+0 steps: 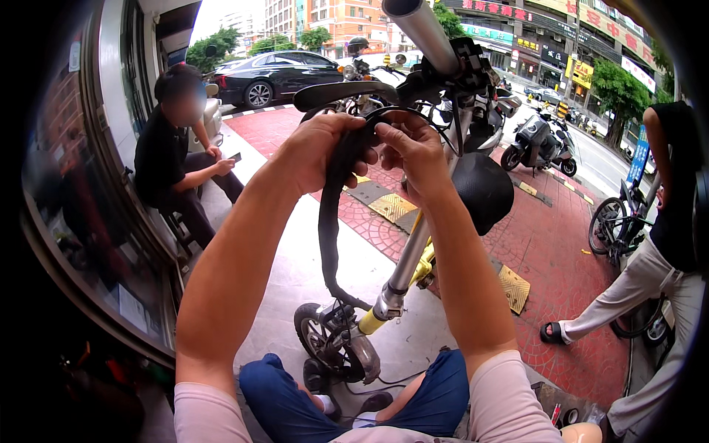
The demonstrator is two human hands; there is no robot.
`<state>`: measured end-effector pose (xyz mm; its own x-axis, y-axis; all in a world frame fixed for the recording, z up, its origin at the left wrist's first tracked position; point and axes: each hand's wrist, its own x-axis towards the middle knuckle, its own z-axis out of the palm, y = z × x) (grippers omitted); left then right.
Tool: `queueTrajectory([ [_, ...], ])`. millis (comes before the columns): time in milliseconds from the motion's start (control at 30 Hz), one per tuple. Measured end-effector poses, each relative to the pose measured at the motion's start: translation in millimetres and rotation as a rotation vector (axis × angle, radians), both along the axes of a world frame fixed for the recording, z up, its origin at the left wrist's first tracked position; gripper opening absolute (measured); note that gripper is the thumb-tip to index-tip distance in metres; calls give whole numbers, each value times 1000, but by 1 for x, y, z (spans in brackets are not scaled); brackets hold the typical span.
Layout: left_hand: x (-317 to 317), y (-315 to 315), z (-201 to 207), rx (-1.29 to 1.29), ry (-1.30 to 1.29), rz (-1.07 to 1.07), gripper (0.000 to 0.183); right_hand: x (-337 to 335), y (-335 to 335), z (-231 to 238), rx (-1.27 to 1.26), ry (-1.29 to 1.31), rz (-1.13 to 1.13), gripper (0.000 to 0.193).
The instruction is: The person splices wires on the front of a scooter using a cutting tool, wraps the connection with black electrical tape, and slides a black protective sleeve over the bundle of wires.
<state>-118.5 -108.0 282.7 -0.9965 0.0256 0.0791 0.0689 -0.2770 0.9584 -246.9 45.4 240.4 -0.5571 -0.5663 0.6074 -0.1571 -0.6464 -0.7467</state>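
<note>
A long black cable sleeve (pixel 329 229) hangs in front of me, running down toward the small front wheel (pixel 313 332) of a yellow and silver electric scooter. Its upper end is pinched between the thumb and fingers of my left hand (pixel 325 148). Close beside it, my right hand (pixel 417 151) is closed on the same sleeve, where it curves over at the top. Thin black cables arch from there toward the handlebar (pixel 465 63). The silver steering tube (pixel 406 258) slants down past my right forearm. What lies inside the sleeve is hidden.
At left a seated person (pixel 177 148) holds a phone, beside a glass door (pixel 96 221). Another person (pixel 672 221) stands at right near a bicycle (pixel 609 221). A black saddle (pixel 481 193) is just beyond my right wrist. Loose cables (pixel 384 384) lie between my feet.
</note>
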Motion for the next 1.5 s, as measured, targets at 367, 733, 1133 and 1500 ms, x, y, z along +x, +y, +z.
queueTrajectory([
  [367, 8, 30, 10, -309, -15, 327, 35, -12, 4, -3, -113, -64, 341, 11],
  [733, -8, 24, 12, -165, -56, 419, 39, 53, 22, -57, 23, -73, -92, 39],
  [1133, 15, -13, -36, -68, 251, 508, 52, 108, 9, -168, 579, 293, -184, 51],
  [1500, 106, -15, -185, -168, 49, 380, 33, 125, -14, -168, 649, 452, -418, 29],
])
